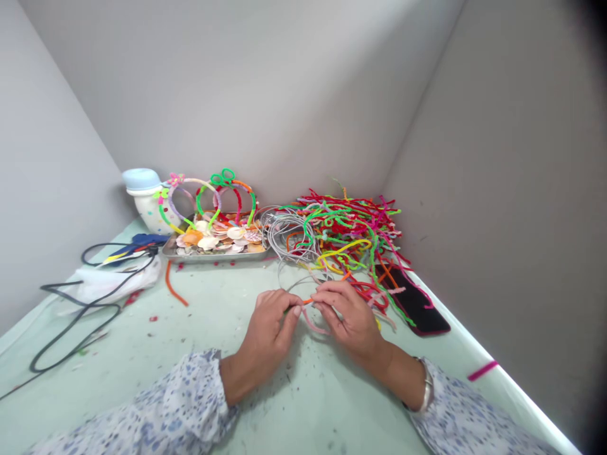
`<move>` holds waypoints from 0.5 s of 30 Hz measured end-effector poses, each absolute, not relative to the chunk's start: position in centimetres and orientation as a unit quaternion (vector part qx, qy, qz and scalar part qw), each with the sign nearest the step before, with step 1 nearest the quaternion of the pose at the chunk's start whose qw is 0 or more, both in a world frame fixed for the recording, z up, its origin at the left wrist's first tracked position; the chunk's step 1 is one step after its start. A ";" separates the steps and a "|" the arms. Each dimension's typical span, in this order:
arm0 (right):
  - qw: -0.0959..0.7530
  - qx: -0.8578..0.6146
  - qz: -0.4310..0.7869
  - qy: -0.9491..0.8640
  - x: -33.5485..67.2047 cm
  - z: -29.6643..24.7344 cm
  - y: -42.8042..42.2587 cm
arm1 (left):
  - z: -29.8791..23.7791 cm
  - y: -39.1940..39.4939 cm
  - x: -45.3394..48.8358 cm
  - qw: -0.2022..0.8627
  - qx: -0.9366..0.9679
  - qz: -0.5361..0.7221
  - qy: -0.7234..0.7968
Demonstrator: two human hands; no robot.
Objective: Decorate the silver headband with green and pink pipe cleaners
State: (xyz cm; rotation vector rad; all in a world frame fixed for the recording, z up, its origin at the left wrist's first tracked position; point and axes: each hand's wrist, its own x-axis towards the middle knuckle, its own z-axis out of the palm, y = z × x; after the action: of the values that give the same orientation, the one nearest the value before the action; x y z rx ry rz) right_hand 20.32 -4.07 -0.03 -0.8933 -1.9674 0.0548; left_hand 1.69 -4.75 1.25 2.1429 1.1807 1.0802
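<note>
My left hand and my right hand meet over the near middle of the table, fingertips pinched. Between them runs a short stretch of orange pipe cleaner, gripped at both ends. A pale pink pipe cleaner curves just below, close to both sets of fingers; whether it is joined to the orange one I cannot tell. Grey wire loops lie right behind my hands. Beyond my right hand spreads a tangled heap of red, green, yellow and pink pipe cleaners.
A metal tray of shells has several fuzzy headbands standing in it. To its left are a white bottle with a blue lid and a black cable. A dark phone-like slab lies right, near a magenta strip. Grey walls enclose the table.
</note>
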 end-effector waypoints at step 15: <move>0.452 -0.336 0.046 -0.825 20.3 0.6 -4.5 | 1.1 -4.7 1.5 0.315 0.787 0.352 0.397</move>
State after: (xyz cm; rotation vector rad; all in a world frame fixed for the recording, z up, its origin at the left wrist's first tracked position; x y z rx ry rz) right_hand 20.28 -4.53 0.55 -0.8297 -2.0382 0.1133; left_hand 1.52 -4.75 1.07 2.0725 1.0472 0.9276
